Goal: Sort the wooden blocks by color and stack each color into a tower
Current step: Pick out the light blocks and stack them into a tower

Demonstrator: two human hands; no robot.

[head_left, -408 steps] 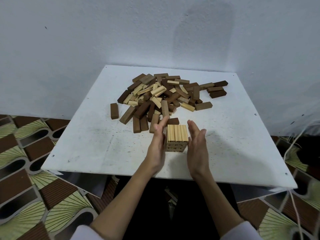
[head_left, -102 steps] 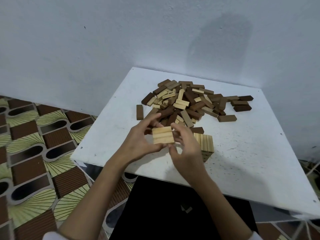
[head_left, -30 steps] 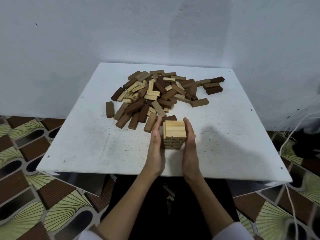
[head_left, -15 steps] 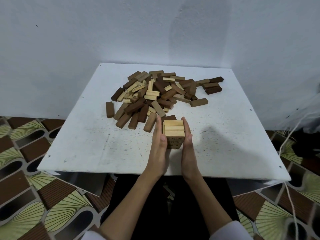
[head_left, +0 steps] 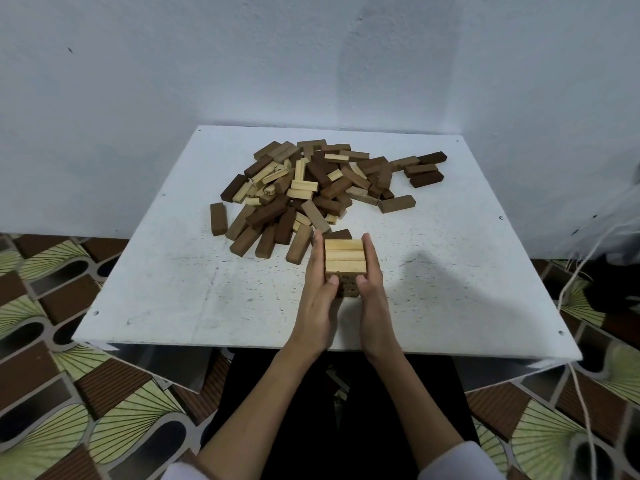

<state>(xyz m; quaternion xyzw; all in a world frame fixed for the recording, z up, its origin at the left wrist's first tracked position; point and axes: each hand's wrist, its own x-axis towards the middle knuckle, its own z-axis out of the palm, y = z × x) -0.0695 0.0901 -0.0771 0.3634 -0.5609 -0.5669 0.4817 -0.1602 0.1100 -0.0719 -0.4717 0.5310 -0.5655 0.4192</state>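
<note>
step: left hand [head_left: 317, 299] and right hand [head_left: 372, 294], fingers straight, press the light tower [head_left: 344, 263] between them (squaring it).
next: fetch light blocks from the pile [head_left: 311, 192] beyond the hands.

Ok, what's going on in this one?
A person is sorting wooden blocks by color at a white table. Both hands press flat against the sides of a short tower of light blocks, left hand on its left, right hand on its right, thumbs on the near face, squaring it up. Behind it lies the pile of mixed light, mid-brown and dark blocks. No other tower shows.
</note>
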